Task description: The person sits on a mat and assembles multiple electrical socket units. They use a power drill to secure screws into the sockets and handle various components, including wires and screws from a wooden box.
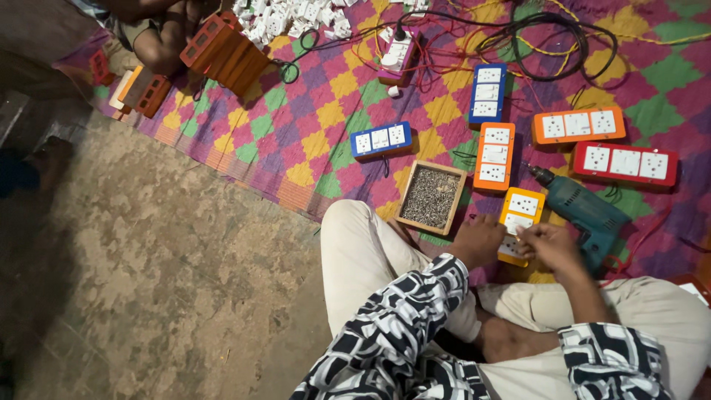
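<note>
Both sets of fingers meet over the near end of a yellow switch board [516, 222], which lies on the checked mat [311, 126] just in front of the crossed legs. The left hand [478, 241] is curled, knuckles up, pressing on the board's near left corner; whether it pinches something small I cannot tell. The right hand [549, 244] grips the near right edge, fingertips bent onto the white sockets.

The board looks like a light, stiff plastic box, smooth on its faces, so the long side edges seem the surest place to hold it; the white inserts may be the weaker part.

Just left stands a wooden tray of screws [431, 197]. Right of the board lies a teal power drill [585, 211]. Farther off sit orange [495, 156], blue [486, 94] and red boards [624, 164].
</note>
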